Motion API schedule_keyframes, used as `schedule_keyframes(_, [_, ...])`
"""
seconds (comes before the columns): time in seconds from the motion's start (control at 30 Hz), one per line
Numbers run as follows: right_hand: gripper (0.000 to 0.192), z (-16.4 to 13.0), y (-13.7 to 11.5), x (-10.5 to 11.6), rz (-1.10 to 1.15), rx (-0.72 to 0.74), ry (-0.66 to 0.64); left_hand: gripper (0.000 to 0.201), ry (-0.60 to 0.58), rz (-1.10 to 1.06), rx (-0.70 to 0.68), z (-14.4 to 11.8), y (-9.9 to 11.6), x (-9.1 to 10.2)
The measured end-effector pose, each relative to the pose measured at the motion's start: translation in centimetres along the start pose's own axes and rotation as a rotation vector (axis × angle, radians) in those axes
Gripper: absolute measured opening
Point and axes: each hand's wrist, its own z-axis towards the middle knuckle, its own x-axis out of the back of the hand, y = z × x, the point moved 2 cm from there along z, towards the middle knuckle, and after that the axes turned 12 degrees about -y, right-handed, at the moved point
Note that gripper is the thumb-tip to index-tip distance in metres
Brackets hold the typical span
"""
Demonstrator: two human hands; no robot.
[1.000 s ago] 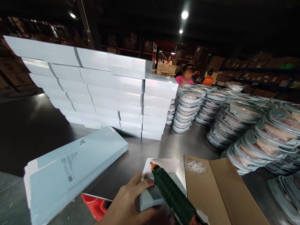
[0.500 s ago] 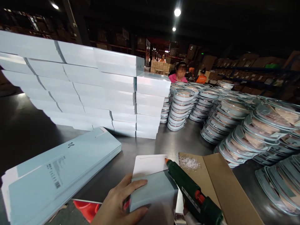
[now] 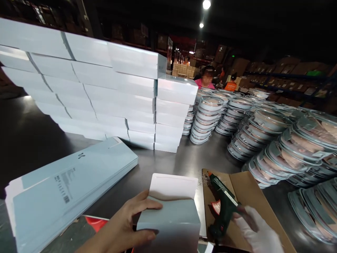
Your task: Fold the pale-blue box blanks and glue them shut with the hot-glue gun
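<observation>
A pale blue carton stands in front of me with its white flap raised at the far end. My left hand grips it from the left, fingers over the top edge and thumb on the near side. To the right, a dark green hot glue gun with an orange nozzle and red trigger lies on a piece of brown cardboard. My right hand, in a white glove with bare fingertips, is just right of the glue gun, fingers apart and not wrapped around it.
A stack of flat blue cartons lies at the left. Behind it rises a wall of white boxes. Piles of round clear-lidded containers crowd the right side of the metal table. A person in pink is beyond them.
The glue gun has gone from the carton's flap to the cardboard on the right, and my right hand has come off it. My left hand still holds the carton, whose flap stands more exposed.
</observation>
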Motion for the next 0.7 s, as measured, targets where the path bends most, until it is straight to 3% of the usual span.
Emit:
schedule_keyframes(0.13, [0.092, 0.1, -2.7, -7.4, 0.249, 0.330, -0.357, 0.050, 0.037, 0.020, 0.002, 0.1, -0.5, -0.9])
schedule_keyframes(0.23, [0.097, 0.1, -2.4, -10.9, 0.191, 0.473, -0.523, 0.037, 0.162, -0.138, -0.072, 0.2, -1.1, -1.9])
schedule_keyframes(0.37, [0.070, -0.3, -2.0, -11.2, 0.008, 0.698, -0.560, 0.047, 0.296, -0.462, -0.270, 0.5, -1.6, -2.4])
schedule_keyframes(0.47, [0.058, -0.5, -3.2, -10.7, -0.176, 0.840, -0.656, 0.043, 0.141, -0.356, -0.231, 0.9, -1.0, -1.8])
schedule_keyframes(0.57, [0.055, -0.3, -4.6, -10.3, -0.301, 0.960, -0.650, 0.041, -0.007, -0.197, -0.205, 1.2, 0.0, -0.9])
schedule_keyframes(0.7, [0.052, -0.1, -4.9, -10.2, -0.281, 0.934, -0.685, 0.038, -0.053, -0.148, -0.225, 1.0, 0.9, 0.5])
